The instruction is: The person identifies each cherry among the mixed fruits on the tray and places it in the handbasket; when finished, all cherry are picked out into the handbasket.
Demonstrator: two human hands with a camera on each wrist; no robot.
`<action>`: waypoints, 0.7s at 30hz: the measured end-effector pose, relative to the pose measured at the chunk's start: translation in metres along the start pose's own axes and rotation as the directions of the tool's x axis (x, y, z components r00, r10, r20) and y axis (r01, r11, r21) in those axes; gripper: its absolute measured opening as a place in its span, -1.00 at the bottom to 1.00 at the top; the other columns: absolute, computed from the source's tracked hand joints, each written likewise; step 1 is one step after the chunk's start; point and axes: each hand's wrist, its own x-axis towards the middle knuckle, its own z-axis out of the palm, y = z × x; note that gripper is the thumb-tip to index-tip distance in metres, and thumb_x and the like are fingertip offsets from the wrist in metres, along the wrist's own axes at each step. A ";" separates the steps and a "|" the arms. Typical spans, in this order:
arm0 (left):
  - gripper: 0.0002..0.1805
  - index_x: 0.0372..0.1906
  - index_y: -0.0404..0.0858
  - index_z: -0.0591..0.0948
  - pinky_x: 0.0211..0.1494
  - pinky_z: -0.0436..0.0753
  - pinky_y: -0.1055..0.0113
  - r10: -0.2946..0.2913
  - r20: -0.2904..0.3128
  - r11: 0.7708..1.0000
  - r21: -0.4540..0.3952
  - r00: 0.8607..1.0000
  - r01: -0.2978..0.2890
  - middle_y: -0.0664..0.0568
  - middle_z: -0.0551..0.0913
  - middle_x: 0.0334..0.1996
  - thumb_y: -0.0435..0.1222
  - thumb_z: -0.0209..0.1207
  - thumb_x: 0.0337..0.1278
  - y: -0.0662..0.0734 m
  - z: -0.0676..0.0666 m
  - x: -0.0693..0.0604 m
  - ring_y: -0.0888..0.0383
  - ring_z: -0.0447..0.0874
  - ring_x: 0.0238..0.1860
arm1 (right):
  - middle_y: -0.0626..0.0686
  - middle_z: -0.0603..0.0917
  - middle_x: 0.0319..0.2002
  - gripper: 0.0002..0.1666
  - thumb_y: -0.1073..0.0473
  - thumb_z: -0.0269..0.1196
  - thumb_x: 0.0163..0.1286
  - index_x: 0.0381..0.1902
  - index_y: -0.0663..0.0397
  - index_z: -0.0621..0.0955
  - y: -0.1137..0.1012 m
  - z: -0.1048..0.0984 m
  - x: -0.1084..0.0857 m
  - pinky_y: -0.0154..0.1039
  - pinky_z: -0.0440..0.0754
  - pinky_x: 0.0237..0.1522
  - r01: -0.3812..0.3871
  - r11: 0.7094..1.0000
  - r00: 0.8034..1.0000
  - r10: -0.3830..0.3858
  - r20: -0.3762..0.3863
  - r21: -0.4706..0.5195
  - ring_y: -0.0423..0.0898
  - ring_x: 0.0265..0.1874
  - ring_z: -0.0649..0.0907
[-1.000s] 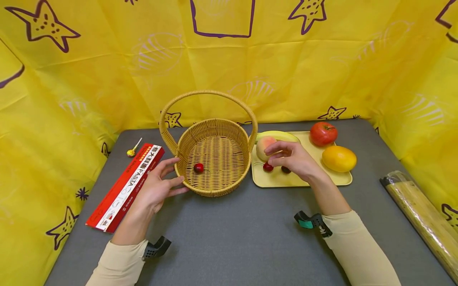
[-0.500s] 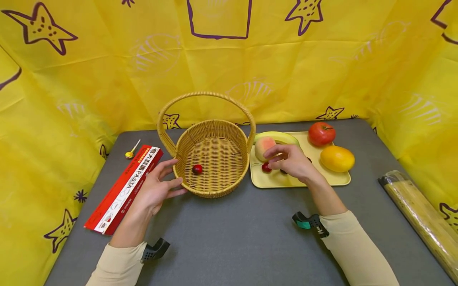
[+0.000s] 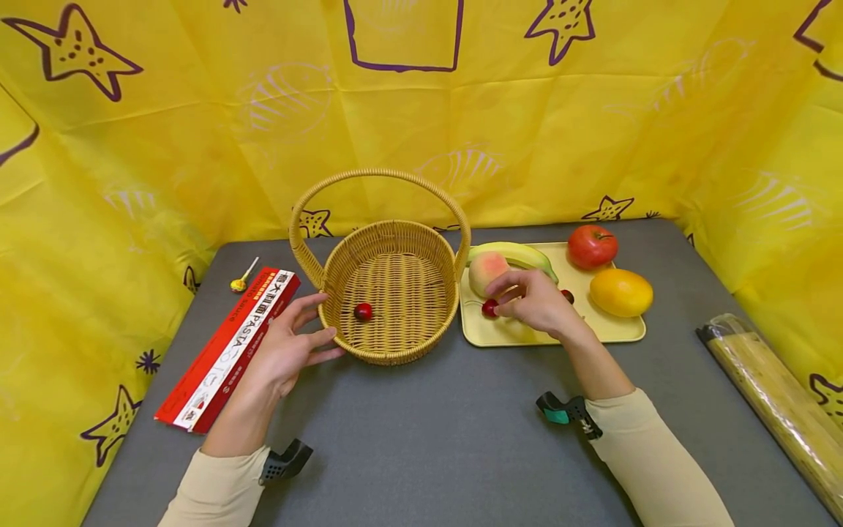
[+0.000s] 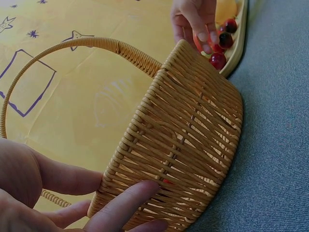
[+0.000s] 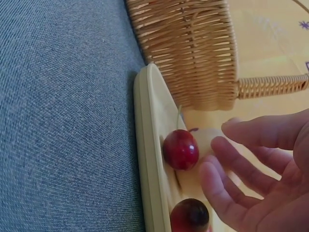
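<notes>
My left hand (image 3: 290,344) holds the near-left rim of a round wicker basket (image 3: 421,344). In the left wrist view, some fingers (image 4: 123,205) lie along its outer wall, while other digits reach the rim. One red cherry (image 3: 363,312) lies inside the basket. My right hand (image 3: 536,301) hovers low over a cream tray (image 3: 484,337), beside another red cherry (image 5: 181,150) with a thin stem. Its fingers are spread and bent near this cherry, with a visible gap in the right wrist view. A darker cherry (image 5: 190,216) sits close by, and one more (image 3: 567,296) is behind the hand.
On the tray are a peach (image 3: 487,272), a banana (image 3: 520,254), a red tomato-like fruit (image 3: 592,247) and a yellow mango-like fruit (image 3: 621,293). A pasta box (image 3: 230,348) and lollipop (image 3: 241,282) lie left. A clear-wrapped long pack (image 3: 770,410) lies right.
The view shifts slightly left. My right hand makes a small move near the tray's cherries, covering one dark cherry and uncovering another. My left hand stays on the basket.
</notes>
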 end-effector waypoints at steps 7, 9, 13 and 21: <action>-0.27 0.63 -0.24 0.12 0.02 0.85 0.15 0.000 0.000 1.000 0.000 1.000 0.000 -0.31 0.14 0.59 -0.52 0.08 0.49 0.000 0.000 -0.001 -0.04 0.79 0.01 | 0.28 0.78 -0.09 -0.66 0.44 0.41 0.19 -0.04 0.26 0.74 0.000 0.001 -0.001 -0.32 0.69 -0.33 0.004 0.997 1.000 -0.003 0.008 -0.080 0.00 -0.22 0.75; -0.27 0.63 -0.24 0.12 0.01 0.86 0.16 0.003 -0.003 1.000 0.000 1.000 -0.003 -0.31 0.14 0.59 -0.52 0.08 0.49 0.000 0.000 -0.001 -0.02 0.79 -0.01 | 0.25 0.79 -0.08 -0.67 0.42 0.42 0.19 -0.05 0.22 0.75 0.000 0.002 -0.001 -0.32 0.68 -0.33 0.004 0.994 1.000 -0.003 0.007 -0.109 -0.01 -0.23 0.76; -0.27 0.63 -0.25 0.12 0.00 0.86 0.17 0.008 -0.008 1.000 0.004 1.000 -0.008 -0.33 0.13 0.59 -0.53 0.07 0.48 -0.001 0.000 0.000 0.05 0.79 -0.02 | 0.20 0.80 -0.08 -0.68 0.40 0.46 0.17 -0.08 0.18 0.76 0.001 0.003 -0.002 -0.32 0.66 -0.31 0.009 0.989 1.000 -0.008 0.006 -0.149 0.01 -0.23 0.76; -0.27 0.63 -0.25 0.12 0.00 0.86 0.17 0.012 -0.005 1.000 0.007 1.000 -0.012 -0.33 0.14 0.59 -0.52 0.07 0.48 -0.001 0.000 0.000 0.06 0.79 -0.03 | 0.15 0.81 -0.09 -0.68 0.38 0.50 0.15 -0.10 0.14 0.78 0.003 0.006 -0.001 -0.30 0.69 -0.30 0.019 0.979 1.000 -0.015 0.022 -0.204 0.03 -0.20 0.76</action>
